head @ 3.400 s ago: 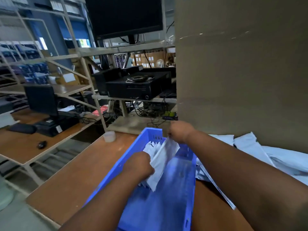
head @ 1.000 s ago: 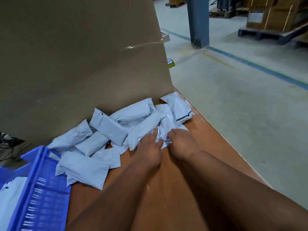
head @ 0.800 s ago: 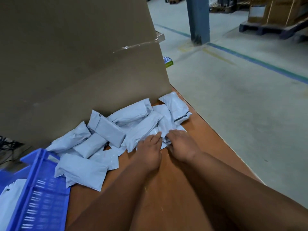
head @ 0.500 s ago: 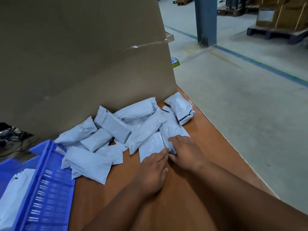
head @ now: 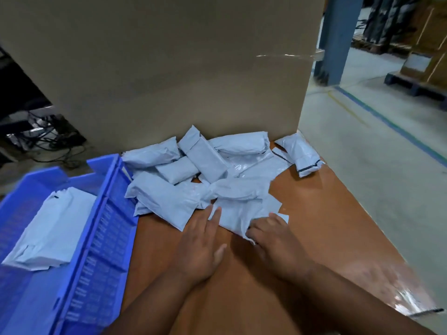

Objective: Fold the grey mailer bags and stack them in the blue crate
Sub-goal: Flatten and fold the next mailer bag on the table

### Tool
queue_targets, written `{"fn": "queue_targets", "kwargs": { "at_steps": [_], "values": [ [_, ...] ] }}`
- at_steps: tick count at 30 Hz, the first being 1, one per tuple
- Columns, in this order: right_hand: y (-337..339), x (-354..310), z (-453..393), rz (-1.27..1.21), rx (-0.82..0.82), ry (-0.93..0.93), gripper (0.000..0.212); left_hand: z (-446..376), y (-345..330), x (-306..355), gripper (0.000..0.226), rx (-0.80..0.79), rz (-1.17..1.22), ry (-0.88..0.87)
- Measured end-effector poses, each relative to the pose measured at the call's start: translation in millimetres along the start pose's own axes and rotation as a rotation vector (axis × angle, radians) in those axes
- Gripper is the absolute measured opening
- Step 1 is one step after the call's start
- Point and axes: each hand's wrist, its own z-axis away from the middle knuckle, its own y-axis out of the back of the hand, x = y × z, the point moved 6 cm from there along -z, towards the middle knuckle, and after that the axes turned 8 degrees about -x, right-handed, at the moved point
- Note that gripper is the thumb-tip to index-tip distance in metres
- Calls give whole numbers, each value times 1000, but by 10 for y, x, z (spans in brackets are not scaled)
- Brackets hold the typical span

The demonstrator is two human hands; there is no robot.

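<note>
Grey mailer bag (head: 238,213) at table centre, near edge of pile (head: 205,165). Left hand (head: 202,240) flat, fingers straight, touching it; right hand (head: 271,234) pinches its corner. Folding step likely starting. Next: crease, carry to blue crate (head: 96,238) at 9 o'clock.

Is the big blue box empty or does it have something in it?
Not empty. The blue plastic crate holds a stack of folded grey mailer bags lying flat on its floor; much bare blue floor shows around it.
</note>
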Motion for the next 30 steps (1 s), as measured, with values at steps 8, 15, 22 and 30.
{"fn": "queue_targets", "kwargs": {
  "at_steps": [8, 15, 22, 30],
  "values": [
    [-162, -1122, 243, -60, -219, 394, 19, 815, 28, -151, 99, -40, -32, -133],
    [-375, -849, 348, 5, -314, 192, 26, 1165, -279, -439, 97, -48, -8, 157],
    [-98, -148, 525, 59, -232, -107, 27, 668, -492, -490, 79, -200, 29, 114],
    [140, 506, 1011, -34, -181, -312, 36, -552, -588, -149, 94, -327, 72, -57]
  ]
}}
